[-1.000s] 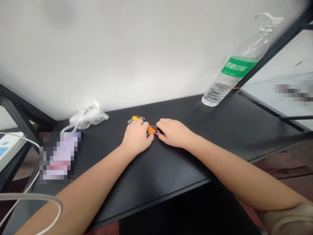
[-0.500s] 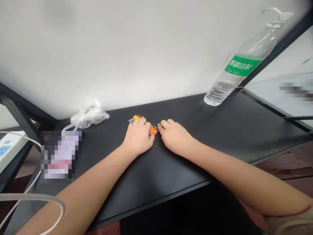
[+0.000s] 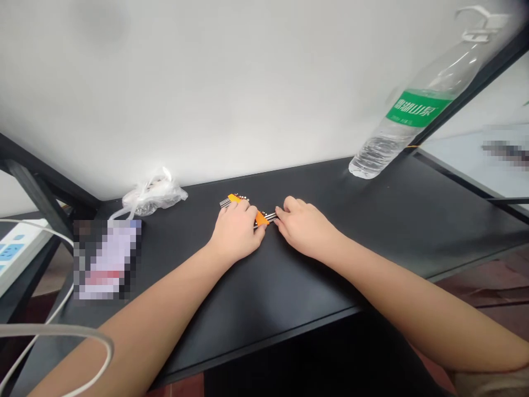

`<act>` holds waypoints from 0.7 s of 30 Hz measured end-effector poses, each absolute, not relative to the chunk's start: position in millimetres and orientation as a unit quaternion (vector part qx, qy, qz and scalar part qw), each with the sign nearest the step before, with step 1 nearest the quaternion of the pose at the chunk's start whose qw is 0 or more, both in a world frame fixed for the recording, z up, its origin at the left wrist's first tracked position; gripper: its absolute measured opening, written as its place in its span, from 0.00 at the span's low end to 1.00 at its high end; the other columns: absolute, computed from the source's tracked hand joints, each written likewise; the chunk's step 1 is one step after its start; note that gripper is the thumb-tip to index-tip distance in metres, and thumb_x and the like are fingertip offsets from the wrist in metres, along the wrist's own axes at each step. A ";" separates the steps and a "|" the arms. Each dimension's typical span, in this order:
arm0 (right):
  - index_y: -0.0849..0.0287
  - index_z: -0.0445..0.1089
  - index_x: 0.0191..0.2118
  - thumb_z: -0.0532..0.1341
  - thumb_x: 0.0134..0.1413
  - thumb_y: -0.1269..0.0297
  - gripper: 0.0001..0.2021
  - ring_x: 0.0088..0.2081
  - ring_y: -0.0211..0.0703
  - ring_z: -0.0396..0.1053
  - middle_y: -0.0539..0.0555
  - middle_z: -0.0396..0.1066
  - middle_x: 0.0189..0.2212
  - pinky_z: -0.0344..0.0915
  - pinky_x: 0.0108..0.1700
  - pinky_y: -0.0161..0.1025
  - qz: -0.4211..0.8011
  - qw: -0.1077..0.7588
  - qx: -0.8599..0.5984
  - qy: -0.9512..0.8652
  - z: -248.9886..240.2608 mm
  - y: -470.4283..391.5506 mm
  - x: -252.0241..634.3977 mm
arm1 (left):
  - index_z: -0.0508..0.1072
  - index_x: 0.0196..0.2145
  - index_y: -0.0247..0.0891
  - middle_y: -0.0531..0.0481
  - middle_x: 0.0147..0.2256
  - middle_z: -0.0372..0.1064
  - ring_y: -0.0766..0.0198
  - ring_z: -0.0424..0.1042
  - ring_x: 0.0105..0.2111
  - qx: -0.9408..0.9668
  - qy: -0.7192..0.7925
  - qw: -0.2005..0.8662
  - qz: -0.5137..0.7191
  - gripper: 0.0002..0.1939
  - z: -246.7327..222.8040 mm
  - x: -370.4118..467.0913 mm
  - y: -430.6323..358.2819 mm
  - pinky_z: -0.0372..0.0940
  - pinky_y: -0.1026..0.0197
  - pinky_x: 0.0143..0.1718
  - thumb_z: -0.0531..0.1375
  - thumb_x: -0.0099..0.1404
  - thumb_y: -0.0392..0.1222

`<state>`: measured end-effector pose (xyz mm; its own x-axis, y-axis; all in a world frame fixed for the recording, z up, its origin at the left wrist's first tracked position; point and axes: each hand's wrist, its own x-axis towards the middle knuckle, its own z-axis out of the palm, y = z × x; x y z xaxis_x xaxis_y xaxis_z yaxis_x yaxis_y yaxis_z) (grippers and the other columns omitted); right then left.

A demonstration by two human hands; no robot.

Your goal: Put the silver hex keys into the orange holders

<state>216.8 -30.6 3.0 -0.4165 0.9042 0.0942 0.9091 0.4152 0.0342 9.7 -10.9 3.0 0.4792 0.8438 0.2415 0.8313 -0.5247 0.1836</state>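
Note:
On the black tabletop (image 3: 248, 298) lies what looks like a hex key set, thin metal rods in an orange holder (image 3: 262, 219). My left hand (image 3: 235, 229) is closed over its middle, hiding most of it. Past the fingers, rod ends and a second orange part (image 3: 233, 198) show at the upper left, with small shiny tips along the far side. My right hand (image 3: 303, 226) pinches the end of a thin metal hex key (image 3: 271, 215) that sticks out of the holder's right side. The fingers cover its tip.
A large water bottle (image 3: 417, 110) with a green label stands at the back right. At the back left sits a tied clear plastic bag (image 3: 155, 196), with a blurred-out phone-like object (image 3: 109, 259) in front. A white cable (image 3: 61, 332) loops by my left forearm, near a white power strip (image 3: 20, 245).
My right hand has moved slightly to the right, away from my left hand. More of the metal rod now shows between the holder and my right fingers. The whole view has shifted a little.

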 end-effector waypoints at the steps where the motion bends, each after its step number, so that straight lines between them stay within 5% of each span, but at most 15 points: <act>1: 0.63 0.74 0.49 0.51 0.73 0.60 0.17 0.40 0.55 0.66 0.66 0.70 0.44 0.58 0.40 0.48 -0.037 0.037 -0.537 -0.842 2.7 -28.3 217.3 | 0.74 0.37 0.40 0.40 0.45 0.71 0.46 0.71 0.48 0.859 0.488 0.022 0.154 0.10 2.7 9.7 -10.7 0.68 0.45 0.48 0.60 0.69 0.48; 7: 0.62 0.73 0.41 0.52 0.68 0.72 0.11 0.38 0.51 0.66 0.61 0.69 0.38 0.61 0.44 0.46 -0.016 0.060 -0.509 -0.858 -1.8 -23.9 212.6 | 0.74 0.37 0.40 0.40 0.44 0.71 0.47 0.71 0.47 0.856 0.495 0.028 0.145 0.08 3.7 9.8 -9.4 0.68 0.46 0.47 0.60 0.68 0.47; 21: 0.57 0.70 0.38 0.58 0.60 0.71 0.05 0.38 0.48 0.66 0.57 0.69 0.38 0.60 0.42 0.43 -0.011 0.097 -0.561 -0.822 -1.6 -7.8 230.2 | 0.75 0.39 0.41 0.42 0.44 0.70 0.49 0.70 0.46 0.859 0.494 0.016 0.135 0.09 6.2 11.6 -13.2 0.67 0.47 0.44 0.58 0.71 0.47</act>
